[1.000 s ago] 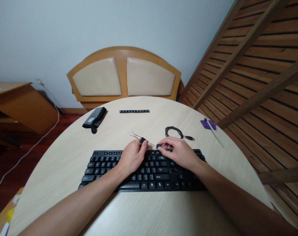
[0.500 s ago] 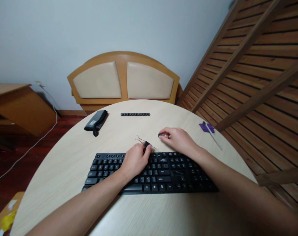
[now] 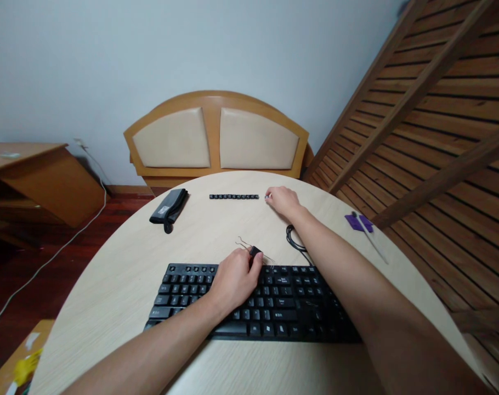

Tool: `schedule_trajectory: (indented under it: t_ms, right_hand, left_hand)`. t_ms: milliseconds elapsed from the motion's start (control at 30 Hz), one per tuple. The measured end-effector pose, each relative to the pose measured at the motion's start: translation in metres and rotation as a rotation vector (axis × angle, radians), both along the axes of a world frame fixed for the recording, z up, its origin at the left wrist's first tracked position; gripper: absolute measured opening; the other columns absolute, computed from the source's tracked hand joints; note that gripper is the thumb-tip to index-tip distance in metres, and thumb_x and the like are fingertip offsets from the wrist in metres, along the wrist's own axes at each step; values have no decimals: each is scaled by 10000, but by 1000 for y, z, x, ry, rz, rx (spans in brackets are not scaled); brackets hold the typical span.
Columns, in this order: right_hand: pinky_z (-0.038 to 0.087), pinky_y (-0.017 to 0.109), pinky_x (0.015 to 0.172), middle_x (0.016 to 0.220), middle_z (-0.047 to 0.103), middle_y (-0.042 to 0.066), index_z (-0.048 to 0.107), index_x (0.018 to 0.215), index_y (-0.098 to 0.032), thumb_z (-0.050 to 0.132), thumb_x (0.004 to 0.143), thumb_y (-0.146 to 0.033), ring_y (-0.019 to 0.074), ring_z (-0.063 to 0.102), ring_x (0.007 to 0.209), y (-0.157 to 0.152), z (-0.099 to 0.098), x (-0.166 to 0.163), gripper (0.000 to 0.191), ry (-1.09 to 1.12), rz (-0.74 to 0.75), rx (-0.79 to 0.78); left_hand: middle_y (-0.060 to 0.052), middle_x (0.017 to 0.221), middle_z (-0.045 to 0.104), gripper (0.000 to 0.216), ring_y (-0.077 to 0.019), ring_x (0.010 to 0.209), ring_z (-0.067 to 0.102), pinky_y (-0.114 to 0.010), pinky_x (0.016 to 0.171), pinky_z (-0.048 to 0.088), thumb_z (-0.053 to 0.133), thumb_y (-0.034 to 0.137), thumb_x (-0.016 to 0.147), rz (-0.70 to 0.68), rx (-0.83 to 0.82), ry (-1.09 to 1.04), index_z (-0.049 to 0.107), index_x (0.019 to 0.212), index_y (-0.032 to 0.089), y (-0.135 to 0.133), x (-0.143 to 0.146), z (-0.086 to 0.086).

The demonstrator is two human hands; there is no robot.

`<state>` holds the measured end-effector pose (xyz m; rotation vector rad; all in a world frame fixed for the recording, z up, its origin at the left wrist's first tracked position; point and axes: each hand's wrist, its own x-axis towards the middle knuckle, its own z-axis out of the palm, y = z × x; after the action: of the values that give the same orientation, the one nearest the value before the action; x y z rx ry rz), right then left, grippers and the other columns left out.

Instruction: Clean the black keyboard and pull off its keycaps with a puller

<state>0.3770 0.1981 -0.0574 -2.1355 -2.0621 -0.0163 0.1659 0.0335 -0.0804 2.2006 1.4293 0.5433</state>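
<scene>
My left hand [image 3: 236, 277] rests over the upper middle of a black keyboard [image 3: 280, 302], its fingers closed round the black handle of a wire keycap puller [image 3: 255, 251]. The puller's thin wire prongs stick out on both sides. Farther back, my right hand [image 3: 284, 201] is low at the table, thumb and fingertips pinching a small keycap [image 3: 266, 197], mostly covered by the fingers. Just left of it lies a straight row of black keycaps [image 3: 233, 197], with a small gap between. Along the keyboard's top row, some key positions show bare without caps.
A coiled black cable [image 3: 293, 241] lies behind the keyboard, partly under my right forearm. A dark folded pouch [image 3: 169, 208] is at the back left. On the right sit a purple cloth [image 3: 352, 222] and a thin grey stick [image 3: 373, 241]. A wooden headboard [image 3: 214, 131] stands beyond the round table.
My right hand has moved away from me with the keycap, from behind the keyboard to the right end of the keycap row. My left hand stays on the puller. The view has shifted slightly.
</scene>
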Motion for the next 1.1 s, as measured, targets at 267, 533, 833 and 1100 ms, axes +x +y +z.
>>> schedule_trajectory:
  t_ms: [267, 533, 833, 1100]
  right_hand:
    - [482, 322, 890, 1190, 739, 110, 713, 1215, -239, 553, 985, -303, 238, 668, 1082, 19, -25, 0, 287, 49, -27, 32]
    - [478, 319, 900, 1206, 738, 81, 708, 1244, -263, 544, 987, -308, 237, 656, 1099, 17, -33, -2, 308, 107, 6, 71]
    - [480, 313, 885, 1187, 745, 65, 713, 1233, -262, 561, 979, -321, 237, 660, 1085, 16, -34, -3, 302, 140, 20, 82]
    - [482, 335, 908, 1200, 737, 72, 623, 1336, -247, 557, 981, -328, 241, 659, 1098, 14, -30, -3, 371, 144, 15, 58]
  left_hand:
    - [-78, 770, 676, 379, -239, 726, 650, -336, 671, 437, 387, 398, 1029, -2, -22, -1, 581, 774, 196, -1, 0, 3]
    - [-75, 731, 663, 375, -229, 689, 632, -334, 642, 438, 416, 397, 1020, 14, 12, -3, 582, 753, 193, -2, 1, 2]
    - [-75, 756, 674, 370, -243, 716, 654, -333, 656, 435, 394, 400, 1027, 6, 7, 26, 588, 781, 204, -1, 0, 1]
    - [-82, 771, 678, 372, -252, 730, 652, -337, 660, 424, 381, 402, 1031, 3, 11, 18, 592, 799, 202, 0, 0, -1]
